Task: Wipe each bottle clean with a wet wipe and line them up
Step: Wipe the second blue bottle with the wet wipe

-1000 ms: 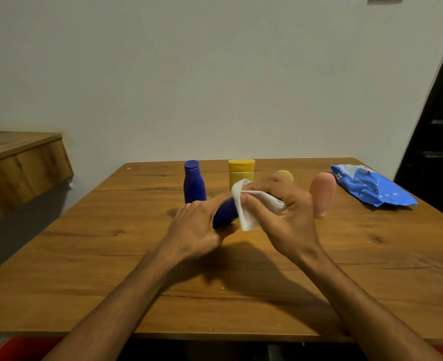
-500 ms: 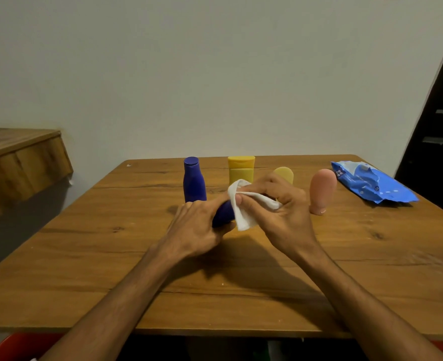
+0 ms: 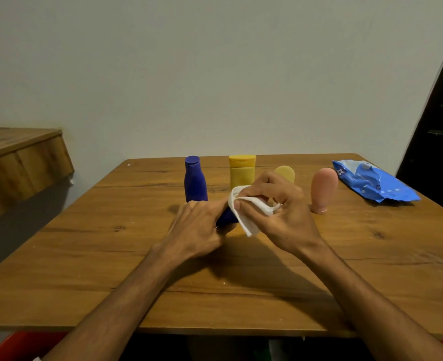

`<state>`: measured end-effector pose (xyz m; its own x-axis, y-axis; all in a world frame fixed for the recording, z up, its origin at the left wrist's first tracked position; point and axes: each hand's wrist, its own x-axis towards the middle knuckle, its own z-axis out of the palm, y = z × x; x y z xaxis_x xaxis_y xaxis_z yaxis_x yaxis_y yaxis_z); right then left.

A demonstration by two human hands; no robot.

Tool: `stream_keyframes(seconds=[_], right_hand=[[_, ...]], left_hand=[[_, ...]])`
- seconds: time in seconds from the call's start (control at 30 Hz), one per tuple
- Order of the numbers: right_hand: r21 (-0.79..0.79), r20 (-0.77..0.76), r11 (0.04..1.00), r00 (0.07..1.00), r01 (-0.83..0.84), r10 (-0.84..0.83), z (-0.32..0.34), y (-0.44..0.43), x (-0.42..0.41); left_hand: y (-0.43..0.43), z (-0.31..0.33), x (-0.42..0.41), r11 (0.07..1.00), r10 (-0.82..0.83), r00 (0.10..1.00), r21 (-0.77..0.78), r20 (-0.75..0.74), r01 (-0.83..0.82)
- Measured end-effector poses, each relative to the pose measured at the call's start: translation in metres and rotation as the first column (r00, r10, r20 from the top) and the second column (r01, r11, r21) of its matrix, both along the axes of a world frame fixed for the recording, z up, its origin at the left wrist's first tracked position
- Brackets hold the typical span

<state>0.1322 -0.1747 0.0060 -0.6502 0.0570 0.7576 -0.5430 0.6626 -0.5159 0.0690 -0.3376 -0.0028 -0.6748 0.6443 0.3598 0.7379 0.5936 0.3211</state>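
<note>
Change vs. one second ago: right hand (image 3: 282,217) with the wet wipe (image 3: 243,220) sits slightly closer to the left hand (image 3: 197,230) along the held bottle. More of the rounded yellow bottle (image 3: 285,173) now shows behind the right knuckles. Standing bottles unchanged.

Held item: dark blue bottle (image 3: 226,217), lying roughly sideways between the two hands over the middle of the table (image 3: 85,269). Only a short stretch of it is visible; both ends are covered. Cannot tell whether it touches the tabletop.

Left hand: fingers and thumb curled round the left end of the dark blue bottle, firm hold.

Right hand: thumb and curled fingers pinch the white wipe, which is folded over the bottle's other end. A loose corner of the wipe hangs down toward the table.

Row behind the hands, left to right, all upright and apart from one another:
- blue capped bottle (image 3: 194,181)
- yellow tube (image 3: 242,170), cap at top, lower part hidden by the wipe
- rounded yellow bottle, mostly hidden by the right hand
- pink bottle (image 3: 323,188), narrow end down

Other: blue wipe pack (image 3: 374,185) lies flat near the far right corner, well apart from the row. Wooden shelf (image 3: 19,157) on the wall at left. Dark door (image 3: 439,126) at right edge.
</note>
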Motion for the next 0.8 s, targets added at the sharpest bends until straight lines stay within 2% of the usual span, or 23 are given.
stream_keyframes(seconds=[0.1, 0.23, 0.33, 0.53, 0.67, 0.8], right_hand=[[-0.079, 0.065, 0.992, 0.994, 0.094, -0.089, 0.0007, 0.0004, -0.001], [-0.273, 0.153, 0.961, 0.988, 0.034, 0.009, 0.0032, 0.0013, 0.0001], [-0.337, 0.16, 0.941, 0.986, 0.011, 0.045, 0.0038, 0.0045, -0.0006], [-0.372, 0.023, 0.926, 0.997, -0.064, 0.078, 0.0017, -0.0009, 0.0021], [-0.24, 0.013, 0.961, 0.989, -0.137, 0.145, 0.0031, -0.005, 0.0051], [-0.208, 0.015, 0.975, 0.996, -0.084, 0.088, 0.001, -0.0012, 0.0014]], left_hand=[[0.0005, -0.0013, -0.0012, 1.0, -0.015, 0.999, -0.02, -0.052, 0.014], [0.001, -0.0027, -0.0031, 0.998, -0.045, 0.997, 0.029, -0.069, 0.047], [0.0009, -0.0024, -0.0048, 0.993, -0.049, 0.999, 0.111, -0.011, 0.049], [-0.0001, -0.0017, -0.0087, 0.99, -0.013, 0.999, 0.143, 0.031, 0.009], [-0.0018, -0.001, -0.0082, 0.989, -0.017, 0.998, 0.148, 0.053, 0.009], [-0.001, -0.0014, -0.0079, 0.991, 0.006, 0.998, 0.136, 0.057, -0.014]])
